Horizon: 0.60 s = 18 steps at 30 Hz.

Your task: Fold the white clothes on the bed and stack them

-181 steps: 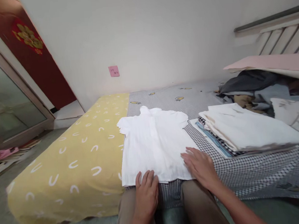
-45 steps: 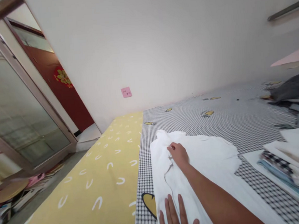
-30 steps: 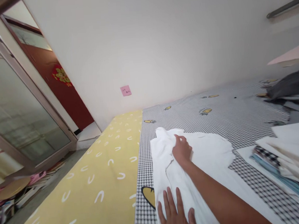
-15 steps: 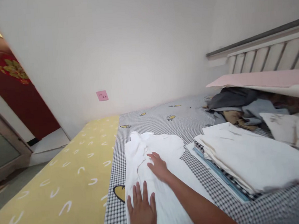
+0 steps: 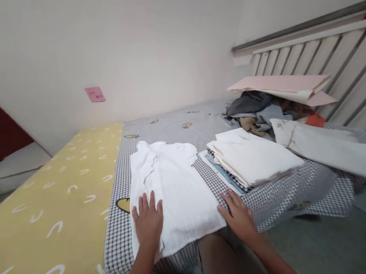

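Observation:
A white short-sleeved shirt (image 5: 171, 188) lies flat on the checked sheet (image 5: 182, 132), its left side folded inward. My left hand (image 5: 148, 220) rests flat on the shirt's near left part, fingers spread. At the shirt's near right corner my right hand (image 5: 238, 217) lies open, fingertips touching the hem and the sheet. Neither hand holds anything.
A stack of folded clothes (image 5: 251, 159) sits just right of the shirt. Behind it is a heap of unfolded garments (image 5: 257, 110) under pink boards (image 5: 277, 85), beside the slatted headboard (image 5: 323, 62). A yellow sheet (image 5: 57, 193) covers the bed's left part.
My right hand has drawn back from the shirt's collar area to its near right corner. The left hand stays flat on the shirt. The view has swung right and pulled back.

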Available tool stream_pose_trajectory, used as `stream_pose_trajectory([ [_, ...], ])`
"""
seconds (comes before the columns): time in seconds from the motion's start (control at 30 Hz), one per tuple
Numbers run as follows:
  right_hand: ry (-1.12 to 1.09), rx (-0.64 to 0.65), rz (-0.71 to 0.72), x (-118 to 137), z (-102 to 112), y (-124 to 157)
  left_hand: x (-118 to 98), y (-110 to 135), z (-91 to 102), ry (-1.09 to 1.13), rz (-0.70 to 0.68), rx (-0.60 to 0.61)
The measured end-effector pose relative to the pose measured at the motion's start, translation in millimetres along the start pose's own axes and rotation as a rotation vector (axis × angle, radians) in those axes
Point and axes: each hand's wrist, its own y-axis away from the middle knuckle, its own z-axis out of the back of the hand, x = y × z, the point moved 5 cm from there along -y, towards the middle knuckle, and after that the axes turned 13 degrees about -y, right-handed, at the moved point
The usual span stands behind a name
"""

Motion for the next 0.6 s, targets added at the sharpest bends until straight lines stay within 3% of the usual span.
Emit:
stream_pose_trajectory([
  [0.07,-0.079,-0.046,-0.022,16.6,2.2,3.7,0.0,0.4,1.2,0.018,-0.004,-0.014],
  [0.17,-0.449,0.0,-0.108,32.9,3.3,-5.4,0.9,1.6,3.2,0.031,-0.006,-0.059],
  [0.3,-0.86,0.163,-0.278,44.2,-5.5,-52.9,1.6,2.8,0.3,0.009,-0.004,-0.122],
  [0.47,-0.945,0.246,-0.515,55.9,-32.9,-141.1,2.8,3.6,-9.7,-0.043,0.005,-0.163],
  [0.6,-0.836,0.251,-0.543,68.3,-53.5,-192.6,5.6,5.4,-17.4,-0.072,0.011,-0.231],
])
